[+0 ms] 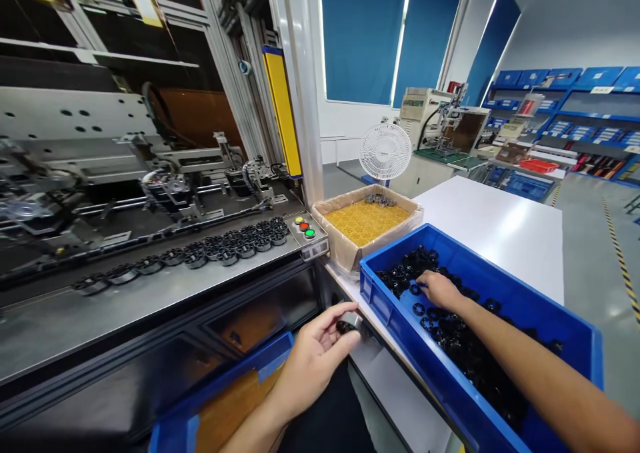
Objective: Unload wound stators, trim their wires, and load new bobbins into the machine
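Black rings [400,276] lie in a blue bin [379,298], where the right hand [440,288] bunches its fingertips, any hold unclear; the half-curled left hand [316,353] grips a silver-and-black part [351,319] nearby.

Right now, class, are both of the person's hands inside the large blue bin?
No: only the right hand is in the bin, while the left hand holds a ring outside it.
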The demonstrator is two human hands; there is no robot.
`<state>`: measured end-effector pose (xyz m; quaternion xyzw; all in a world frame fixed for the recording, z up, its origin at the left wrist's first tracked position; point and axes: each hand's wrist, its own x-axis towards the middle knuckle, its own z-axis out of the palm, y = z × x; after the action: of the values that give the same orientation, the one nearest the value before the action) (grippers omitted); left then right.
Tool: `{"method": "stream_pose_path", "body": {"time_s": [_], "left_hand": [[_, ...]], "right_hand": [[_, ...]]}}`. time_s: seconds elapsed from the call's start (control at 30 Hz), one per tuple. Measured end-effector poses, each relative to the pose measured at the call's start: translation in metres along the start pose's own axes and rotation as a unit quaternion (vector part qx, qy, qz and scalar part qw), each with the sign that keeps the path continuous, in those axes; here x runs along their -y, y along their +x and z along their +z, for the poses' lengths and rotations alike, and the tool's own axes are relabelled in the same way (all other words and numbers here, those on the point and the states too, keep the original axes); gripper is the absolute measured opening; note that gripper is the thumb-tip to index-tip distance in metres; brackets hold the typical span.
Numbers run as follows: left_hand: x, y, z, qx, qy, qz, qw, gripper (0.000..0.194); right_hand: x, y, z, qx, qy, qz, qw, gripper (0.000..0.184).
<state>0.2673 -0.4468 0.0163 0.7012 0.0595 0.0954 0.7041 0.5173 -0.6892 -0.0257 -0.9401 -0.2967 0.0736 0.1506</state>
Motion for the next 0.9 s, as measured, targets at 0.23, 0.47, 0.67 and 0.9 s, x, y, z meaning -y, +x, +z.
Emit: {"method": "stream_pose_path", "body": {"time_s": [0.23, 0.47, 0.67, 0.9], "left_hand": [[-0.02, -0.023, -0.009, -0.015, 0.138, 0.131, 0.982, 0.051], [-0.019, -0.021, -0.019, 0.0, -0.13, 0.077, 0.989, 0.046], [-0.007, -0.012, -0.013, 0.005, -0.307, 0.006, 0.952, 0.055], [-0.002, -0.008, 0.018, 0.1, -0.411, -0.072, 0.903, 0.062]], "right_hand": [[-0.003, 0.0, 0.04, 0.034, -0.091, -0.009, 0.995, 0.025], [0.011, 0.015, 0.015, 0.038, -0.142, -0.037, 0.988, 0.009], [0.095, -0.035, -0.044, -0.149, -0.008, -0.235, 0.96, 0.044], [0.169, -0.119, -0.034, -0.285, 0.066, -0.418, 0.86, 0.039]]}}
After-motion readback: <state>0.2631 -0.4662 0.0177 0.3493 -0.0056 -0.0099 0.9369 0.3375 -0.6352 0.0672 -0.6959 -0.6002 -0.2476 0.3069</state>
